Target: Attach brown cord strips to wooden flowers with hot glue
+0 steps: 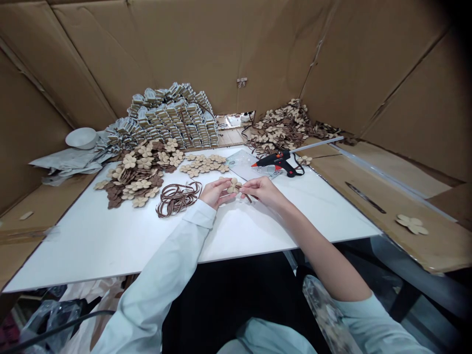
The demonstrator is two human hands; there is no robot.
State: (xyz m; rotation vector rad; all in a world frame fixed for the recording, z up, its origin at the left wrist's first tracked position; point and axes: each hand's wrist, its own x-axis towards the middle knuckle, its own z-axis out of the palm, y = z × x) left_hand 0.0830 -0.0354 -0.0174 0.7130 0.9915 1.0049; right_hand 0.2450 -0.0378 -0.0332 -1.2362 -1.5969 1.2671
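Over the middle of the white board, my left hand pinches a beige flower cutout between thumb and fingers. My right hand meets it from the other side, its fingers closed on a narrow brown strip that lies against the flower. A loose coil of brown cord rests just left of my left hand. Beyond my hands, several beige flowers lie spread flat. A black and orange glue gun lies on its side behind my right hand, a long glue stick protruding from its back.
Brown and beige flowers form a pile at left. Behind it rise stacked small metallic-looking pieces, with a white bowl beside them. Finished-looking flowers with strips heap up at back right. Cardboard walls surround the board. A blade-like tool lies right.
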